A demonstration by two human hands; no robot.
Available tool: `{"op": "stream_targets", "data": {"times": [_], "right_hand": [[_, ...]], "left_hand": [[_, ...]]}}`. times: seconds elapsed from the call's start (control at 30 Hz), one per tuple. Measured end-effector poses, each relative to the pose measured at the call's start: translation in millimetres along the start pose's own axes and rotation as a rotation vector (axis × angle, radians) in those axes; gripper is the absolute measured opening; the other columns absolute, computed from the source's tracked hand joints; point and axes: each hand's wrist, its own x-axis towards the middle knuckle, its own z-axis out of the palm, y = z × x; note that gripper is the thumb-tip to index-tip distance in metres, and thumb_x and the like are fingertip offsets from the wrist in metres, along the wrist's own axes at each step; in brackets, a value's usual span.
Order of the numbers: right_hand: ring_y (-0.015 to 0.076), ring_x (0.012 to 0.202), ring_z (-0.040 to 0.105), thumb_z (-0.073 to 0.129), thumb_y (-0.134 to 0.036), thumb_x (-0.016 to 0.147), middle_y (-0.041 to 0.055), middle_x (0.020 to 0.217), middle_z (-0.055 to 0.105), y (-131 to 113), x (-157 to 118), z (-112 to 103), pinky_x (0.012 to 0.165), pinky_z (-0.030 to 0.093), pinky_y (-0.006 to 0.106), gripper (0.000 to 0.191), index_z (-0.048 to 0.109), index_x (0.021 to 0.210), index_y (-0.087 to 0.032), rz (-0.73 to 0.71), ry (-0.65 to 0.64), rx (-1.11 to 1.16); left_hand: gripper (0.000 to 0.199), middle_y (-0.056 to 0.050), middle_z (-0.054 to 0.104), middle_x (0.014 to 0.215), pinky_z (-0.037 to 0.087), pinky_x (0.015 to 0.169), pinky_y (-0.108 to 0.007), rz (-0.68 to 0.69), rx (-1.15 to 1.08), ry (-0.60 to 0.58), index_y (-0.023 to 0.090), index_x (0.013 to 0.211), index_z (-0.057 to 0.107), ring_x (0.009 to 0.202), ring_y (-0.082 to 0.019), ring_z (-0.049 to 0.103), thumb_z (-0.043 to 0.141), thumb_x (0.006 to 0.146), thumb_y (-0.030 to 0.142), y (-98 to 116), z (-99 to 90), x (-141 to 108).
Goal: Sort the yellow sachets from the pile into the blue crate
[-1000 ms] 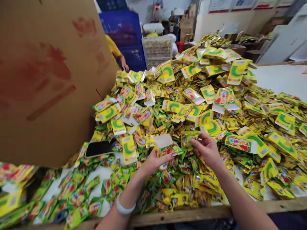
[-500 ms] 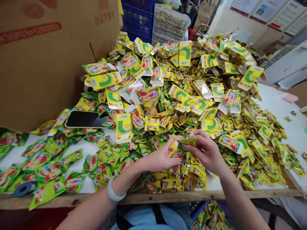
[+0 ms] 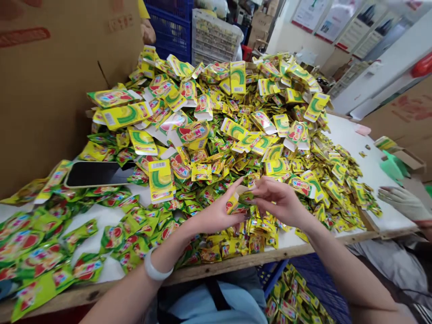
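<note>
My left hand (image 3: pixel 214 215), with a pale band on its wrist, grips a small yellow carton (image 3: pixel 231 203) whose open end faces right. At that opening, the fingers of my right hand (image 3: pixel 280 202) are pinched at a small green packet (image 3: pixel 247 197), partly hidden by the fingertips and the carton. Below and around both hands lie many yellow packets (image 3: pixel 211 253). Green packets with watermelon pictures (image 3: pixel 113 236) spread to the left. Open-ended printed cartons (image 3: pixel 161 181) are piled beyond the hands.
A large cardboard box (image 3: pixel 64 85) stands at the left, near a phone (image 3: pixel 97 174) lying among packets. Under the wooden table edge (image 3: pixel 236 266) is a blue crate (image 3: pixel 307 279) with filled cartons. At right is another person's gloved hand (image 3: pixel 403 202). Behind stand stacked crates (image 3: pixel 216 38).
The view has swung right, bringing the other person's gloved hand into sight. My right fingers have closed in at the carton's opening, where the flat packet now shows less. My left hand keeps its hold.
</note>
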Motion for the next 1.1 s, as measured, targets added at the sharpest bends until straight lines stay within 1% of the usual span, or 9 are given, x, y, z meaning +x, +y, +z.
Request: {"op": "stream_targets", "data": {"times": [0.13, 0.37, 0.5, 0.63, 0.8, 0.87, 0.93, 1.0, 1.1], "right_hand": [[0.0088, 0.06, 0.054, 0.064, -0.03, 0.092, -0.0004, 0.074, 0.058, -7.2, 0.7, -0.7, 0.054, 0.047, 0.022, 0.016, 0.07, 0.083, -0.019, -0.01, -0.097, -0.087], [0.018, 0.099, 0.066, 0.057, -0.03, 0.097, 0.0103, 0.114, 0.066, -19.3, -29.1, 0.7, 0.082, 0.055, 0.032, 0.025, 0.07, 0.117, -0.022, -0.041, -0.108, -0.239], [0.0156, 0.089, 0.067, 0.059, -0.029, 0.097, 0.0084, 0.108, 0.07, -5.0, -44.6, 24.5, 0.075, 0.056, 0.028, 0.021, 0.071, 0.112, -0.021, -0.013, -0.083, -0.166], [0.0152, 0.077, 0.066, 0.058, -0.028, 0.097, 0.0041, 0.084, 0.071, 1.7, -65.7, 36.4, 0.068, 0.054, 0.028, 0.018, 0.074, 0.093, -0.021, 0.027, -0.007, -0.118], [0.0123, 0.047, 0.053, 0.072, -0.042, 0.086, 0.0059, 0.076, 0.07, 2.2, -91.8, -72.6, 0.047, 0.043, 0.03, 0.018, 0.071, 0.086, -0.024, 0.261, 0.627, -0.291], [0.0176, 0.058, 0.058, 0.08, -0.047, 0.076, 0.0135, 0.083, 0.069, 4.1, -90.4, -130.7, 0.054, 0.041, 0.036, 0.03, 0.07, 0.086, -0.02, 0.349, 1.056, -0.72], [0.0262, 0.081, 0.062, 0.077, -0.049, 0.079, 0.023, 0.097, 0.066, 9.2, -77.9, -157.0, 0.067, 0.04, 0.043, 0.037, 0.071, 0.094, -0.016, 0.334, 1.133, -1.147], [0.0258, 0.082, 0.059, 0.062, -0.048, 0.091, 0.0221, 0.095, 0.065, 19.5, -55.3, -137.1, 0.071, 0.039, 0.041, 0.037, 0.067, 0.103, -0.013, 0.226, 0.952, -1.229], [0.0256, 0.08, 0.057, 0.058, -0.056, 0.091, 0.0142, 0.083, 0.064, 43.1, -17.4, -51.3, 0.071, 0.04, 0.037, 0.04, 0.065, 0.087, -0.016, 0.135, 0.602, -1.125]], "left_hand": [[0.1, -0.007, 0.066, 0.113, 0.054, 0.08, -0.034, -0.139, 0.086, -0.093, 0.025, 0.158, 0.005, 0.084, -0.018, 0.063, 0.068, 0.08, 0.026, 2.8, 2.0, -3.1], [0.103, -0.007, 0.066, 0.112, 0.054, 0.08, -0.033, -0.113, 0.121, -0.158, 0.025, 0.158, -0.004, 0.086, -0.019, 0.064, 0.064, 0.08, 0.023, 8.1, 0.6, -4.1], [0.107, -0.015, 0.06, 0.133, 0.049, 0.095, -0.039, -0.126, 0.267, -0.186, 0.019, 0.158, -0.003, 0.108, -0.026, 0.063, 0.068, 0.079, 0.026, 7.0, 8.5, -6.6], [0.111, -0.012, 0.07, 0.114, 0.051, 0.092, -0.039, -0.151, 0.27, -0.257, 0.019, 0.158, -0.01, 0.094, -0.024, 0.069, 0.069, 0.08, 0.025, 1.2, 28.5, -8.5], [0.094, -0.014, 0.061, 0.134, 0.044, 0.107, -0.047, 0.183, 0.404, -0.106, 0.025, 0.159, 0.006, 0.122, -0.027, 0.06, 0.067, 0.087, 0.03, 0.6, 20.7, 2.5], [0.07, -0.014, 0.053, 0.145, 0.033, 0.116, -0.052, 0.294, 0.682, 0.095, 0.025, 0.153, 0.031, 0.136, -0.029, 0.046, 0.062, 0.089, 0.024, -0.6, 3.4, 9.4], [0.054, -0.014, 0.043, 0.153, 0.023, 0.12, -0.057, 0.299, 0.947, 0.233, 0.023, 0.141, 0.052, 0.146, -0.033, 0.03, 0.06, 0.087, 0.016, -4.1, -13.2, 15.2], [0.04, -0.012, 0.038, 0.158, 0.018, 0.119, -0.062, 0.251, 1.099, 0.265, 0.023, 0.124, 0.066, 0.15, -0.036, 0.021, 0.062, 0.085, 0.014, -9.0, -23.5, 19.0], [0.02, -0.007, 0.051, 0.149, 0.018, 0.117, -0.063, 0.26, 1.093, 0.304, 0.026, 0.101, 0.075, 0.148, -0.035, 0.026, 0.062, 0.089, 0.019, -14.5, -27.5, 21.8]]}}
